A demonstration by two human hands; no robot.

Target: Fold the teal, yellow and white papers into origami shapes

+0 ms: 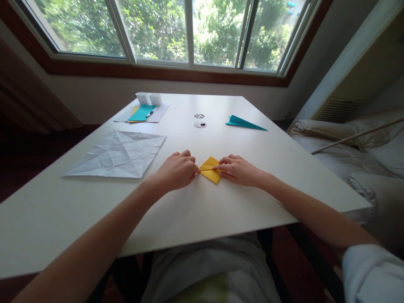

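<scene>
A small piece of folded yellow paper point(209, 167) lies on the white table in front of me, shaped roughly like a diamond with a crease line across its middle. My left hand point(180, 169) pinches its left corner, thumb and curled fingers closed together. From the other side, my right hand point(238, 170) has its fingers on the right part of the paper, the fingertips at the middle line and the thumb near the lower edge. The paper's right corner is hidden under those fingers.
A creased white sheet point(121, 155) lies to the left. A folded teal paper plane point(242, 122) rests at the back right, and two round discs point(200, 125) at the back middle. Teal paper point(142, 112), a pen point(151, 112) and small white boxes point(155, 99) are at the back left.
</scene>
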